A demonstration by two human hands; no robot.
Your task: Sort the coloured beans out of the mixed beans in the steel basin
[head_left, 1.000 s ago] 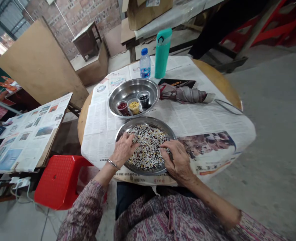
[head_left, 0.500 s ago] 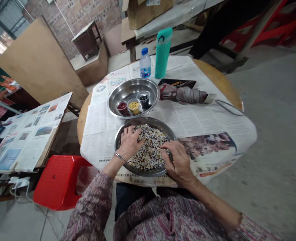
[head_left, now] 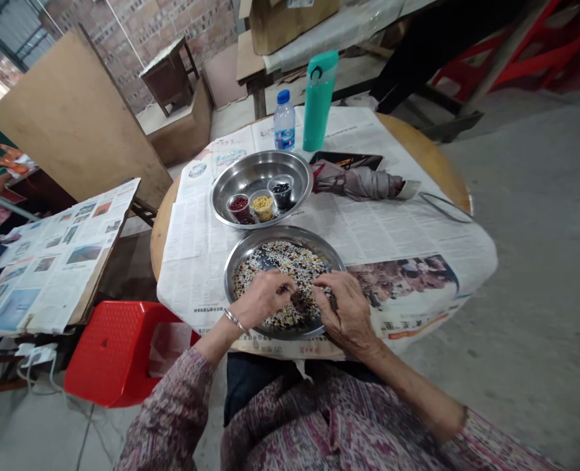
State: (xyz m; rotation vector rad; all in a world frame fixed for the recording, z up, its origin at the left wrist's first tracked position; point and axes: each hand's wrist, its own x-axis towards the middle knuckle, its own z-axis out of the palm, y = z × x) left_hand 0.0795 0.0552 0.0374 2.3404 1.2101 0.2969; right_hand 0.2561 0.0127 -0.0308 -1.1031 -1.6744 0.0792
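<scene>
In front of me a steel basin [head_left: 336, 252] holds a mix of white grains and dark red, yellow and black beans [head_left: 290, 256]. My left hand [head_left: 263, 296] is over its near-left part, fingers curled in towards the thumb at the mix; what they hold, if anything, is hidden. At the right rim, my right hand [head_left: 346, 307] is loosely curved, thumb and fingers apart, tips by the mix. Just behind, a second steel basin [head_left: 251, 171] holds clear cups of red beans [head_left: 239, 206], yellow beans [head_left: 262, 206] and black beans [head_left: 281, 191].
Newspaper covers the round table [head_left: 388, 229]. A water bottle [head_left: 284, 121], a teal flask [head_left: 320, 98], a dark tray [head_left: 363, 160] and a folded umbrella [head_left: 359, 182] stand or lie towards the back. A red stool [head_left: 108, 353] is on the left, near another newspaper-covered table [head_left: 69, 255].
My left hand has moved right and nearer to me across the mix, its fingers now curled. Dark basin bottom shows where it was. My right hand has hardly moved.
</scene>
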